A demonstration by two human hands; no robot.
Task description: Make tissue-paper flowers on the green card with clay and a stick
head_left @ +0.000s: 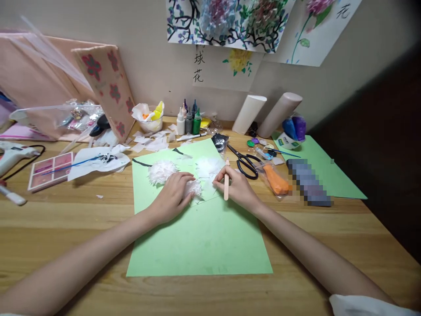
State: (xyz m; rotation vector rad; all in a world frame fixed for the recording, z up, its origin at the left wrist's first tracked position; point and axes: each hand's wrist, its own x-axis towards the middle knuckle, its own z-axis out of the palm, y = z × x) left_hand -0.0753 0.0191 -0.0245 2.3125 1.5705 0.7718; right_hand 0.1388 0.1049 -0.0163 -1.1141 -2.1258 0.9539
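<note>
My right hand (pixel 237 186) pinches a wooden craft stick (pixel 226 188), which points up from the fingers. Just beyond it lies a fluffy white paper flower (pixel 209 167) on a light green sheet (pixel 200 245). My left hand (pixel 173 197) rests on the sheet, its fingers stretched and slightly bent over a smaller white fluffy piece (pixel 194 188). That piece shows between thumb and forefinger, partly hidden. Another ruffled white flower (pixel 162 172) lies beyond the left hand, touching a dark painted stem (pixel 142 163).
Black scissors (pixel 245 162), a bagged orange lump (pixel 276 181) and a blurred-out dark object (pixel 309 182) lie right. Glue bottles (pixel 188 122), a scrap bowl (pixel 151 120) and paper bits stand behind. At left are a pink palette (pixel 51 171) and a glue gun (pixel 15 156).
</note>
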